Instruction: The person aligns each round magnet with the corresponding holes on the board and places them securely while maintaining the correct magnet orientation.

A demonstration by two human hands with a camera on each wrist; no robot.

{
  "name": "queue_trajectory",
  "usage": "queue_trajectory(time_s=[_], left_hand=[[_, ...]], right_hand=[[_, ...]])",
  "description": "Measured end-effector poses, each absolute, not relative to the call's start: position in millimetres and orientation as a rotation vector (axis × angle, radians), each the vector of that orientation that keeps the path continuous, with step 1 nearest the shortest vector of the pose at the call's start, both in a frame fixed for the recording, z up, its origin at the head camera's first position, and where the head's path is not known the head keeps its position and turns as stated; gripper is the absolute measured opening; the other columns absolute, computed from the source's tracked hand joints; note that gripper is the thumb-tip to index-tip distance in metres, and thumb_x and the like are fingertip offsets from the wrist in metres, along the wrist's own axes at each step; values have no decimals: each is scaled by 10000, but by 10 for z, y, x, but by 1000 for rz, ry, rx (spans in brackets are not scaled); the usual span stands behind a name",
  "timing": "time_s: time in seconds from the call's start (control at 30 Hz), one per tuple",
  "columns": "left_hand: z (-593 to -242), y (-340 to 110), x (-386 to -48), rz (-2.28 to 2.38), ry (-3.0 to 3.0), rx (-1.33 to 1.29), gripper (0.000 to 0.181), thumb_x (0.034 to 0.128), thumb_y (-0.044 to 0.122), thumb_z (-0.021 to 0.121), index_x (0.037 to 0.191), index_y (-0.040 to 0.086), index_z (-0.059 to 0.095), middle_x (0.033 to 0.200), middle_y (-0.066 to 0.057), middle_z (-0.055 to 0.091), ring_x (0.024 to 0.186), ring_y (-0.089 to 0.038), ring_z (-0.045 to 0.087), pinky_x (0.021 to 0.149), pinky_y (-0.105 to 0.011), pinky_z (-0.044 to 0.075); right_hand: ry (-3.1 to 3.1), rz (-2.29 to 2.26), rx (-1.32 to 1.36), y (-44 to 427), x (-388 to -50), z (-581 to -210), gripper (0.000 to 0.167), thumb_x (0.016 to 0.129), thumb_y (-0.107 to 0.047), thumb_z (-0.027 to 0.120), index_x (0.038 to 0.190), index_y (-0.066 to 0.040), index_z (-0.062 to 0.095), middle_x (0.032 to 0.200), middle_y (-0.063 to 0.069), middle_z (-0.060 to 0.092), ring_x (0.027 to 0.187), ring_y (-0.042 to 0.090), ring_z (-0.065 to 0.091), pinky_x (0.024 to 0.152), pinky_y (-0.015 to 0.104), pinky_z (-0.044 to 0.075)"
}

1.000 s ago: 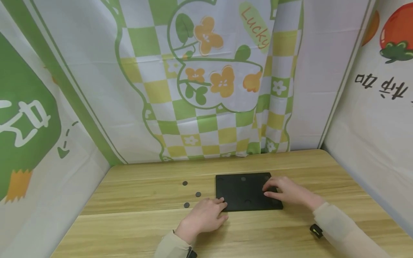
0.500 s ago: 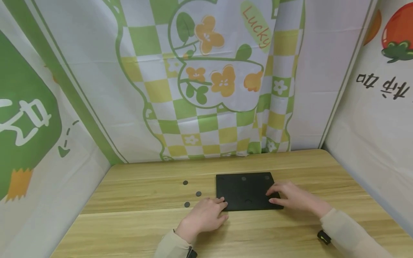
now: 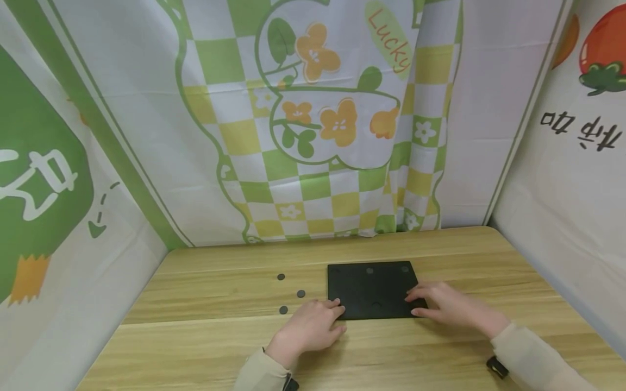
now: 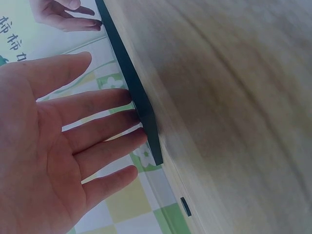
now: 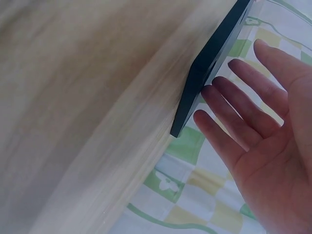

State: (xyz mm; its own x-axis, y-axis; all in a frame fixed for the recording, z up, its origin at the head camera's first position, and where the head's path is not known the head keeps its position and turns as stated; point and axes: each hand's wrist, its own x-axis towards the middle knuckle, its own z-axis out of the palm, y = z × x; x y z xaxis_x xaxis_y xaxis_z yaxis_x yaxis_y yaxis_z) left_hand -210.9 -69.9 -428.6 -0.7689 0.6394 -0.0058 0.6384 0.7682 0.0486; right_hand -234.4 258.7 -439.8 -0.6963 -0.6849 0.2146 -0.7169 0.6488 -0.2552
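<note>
A flat black rectangular board lies on the table. Round spots show on its surface: greyish ones at the far middle and far right, darker ones elsewhere. My left hand rests its nearly straight fingertips on the board's near left corner; the left wrist view shows the fingertips at the board edge. Over the near right corner is my right hand, its fingers loosely bent, with nothing visible between them. In the right wrist view, at least one fingertip meets or nearly meets the board. Whatever lies under the right fingers is hidden.
Three small dark discs, a far one, a middle one and a near one, lie left of the board on the wooden table. A printed curtain hangs behind the table's far edge.
My right hand has slid toward the near right corner, uncovering a greyish round spot at the board's far right. The left hand and the loose discs stay where they were.
</note>
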Motion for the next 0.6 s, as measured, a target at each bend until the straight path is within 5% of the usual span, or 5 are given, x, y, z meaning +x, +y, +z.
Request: queue_trajectory(time_s=[0.6], left_hand=[[-4292,-703,-2113,69,2936,1056,447,948,415,520,1288,138,600,1352,-48,564,1216,-187,559,1034,-401,442]], right_hand=[[-2820,410,1169,2560,-2181,-4360,373,910,-320,626,1175,-59,659,1187,189,648,1054,333,638,835,456,549]])
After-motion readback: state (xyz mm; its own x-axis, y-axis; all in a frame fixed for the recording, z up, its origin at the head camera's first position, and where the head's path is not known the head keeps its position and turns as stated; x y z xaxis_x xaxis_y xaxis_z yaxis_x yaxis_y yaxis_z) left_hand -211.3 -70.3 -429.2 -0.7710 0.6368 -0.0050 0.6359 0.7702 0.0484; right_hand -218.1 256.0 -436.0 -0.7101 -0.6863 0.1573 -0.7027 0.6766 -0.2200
